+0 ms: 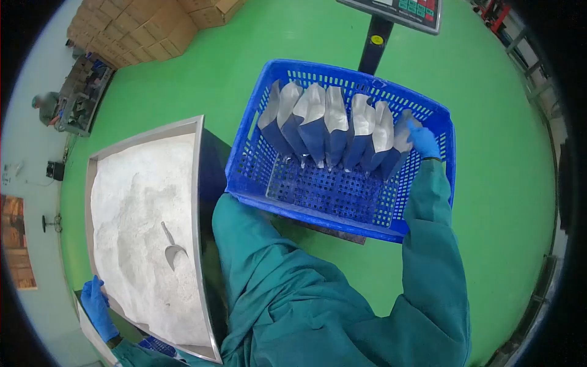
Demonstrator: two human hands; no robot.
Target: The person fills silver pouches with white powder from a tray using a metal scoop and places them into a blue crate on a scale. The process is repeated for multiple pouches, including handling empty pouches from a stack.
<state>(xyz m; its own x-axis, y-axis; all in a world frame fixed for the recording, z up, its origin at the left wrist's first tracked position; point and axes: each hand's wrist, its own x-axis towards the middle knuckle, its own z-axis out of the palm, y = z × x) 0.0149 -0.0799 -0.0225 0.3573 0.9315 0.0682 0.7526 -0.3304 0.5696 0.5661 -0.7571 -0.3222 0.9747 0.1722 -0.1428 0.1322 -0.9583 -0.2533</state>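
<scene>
Several silver and blue pouches stand in a row along the far side of a blue plastic basket. My right hand, in a blue glove, is closed at the top of the rightmost pouch. To the left is a metal tray filled with white powder. A metal scoop lies in the powder. My left hand, also gloved in blue, is beside the tray's near left corner; its fingers are partly bent, and whether it grips anything is unclear.
A scale display on a post stands behind the basket. Stacked cardboard boxes are at the back left. Another person is at a metal workbench on the far left. The floor is green.
</scene>
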